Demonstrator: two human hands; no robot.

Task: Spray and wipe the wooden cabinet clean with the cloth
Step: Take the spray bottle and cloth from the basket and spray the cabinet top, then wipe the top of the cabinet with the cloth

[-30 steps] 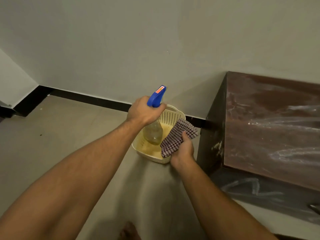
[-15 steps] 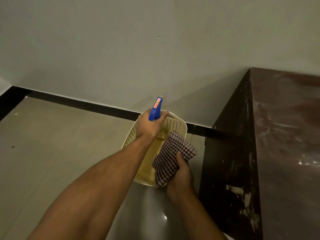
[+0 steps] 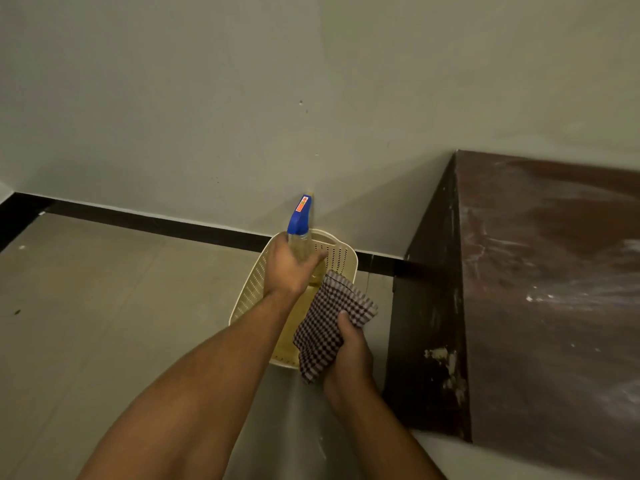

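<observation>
Floor: plain beige/grey tile, w/ a black skirting strip along the wall base. Cream perforated basket sits on it, directly under the left hand and just left of the right hand; far rim nearly at the skirting. Dark wooden cabinet stands on the floor just right of the right hand, back edge against the wall; top smeared w/ pale streaks, side has chipped pale patches. Small dark speck on the floor far left of the left hand, poss. debris, too small to tell.
</observation>
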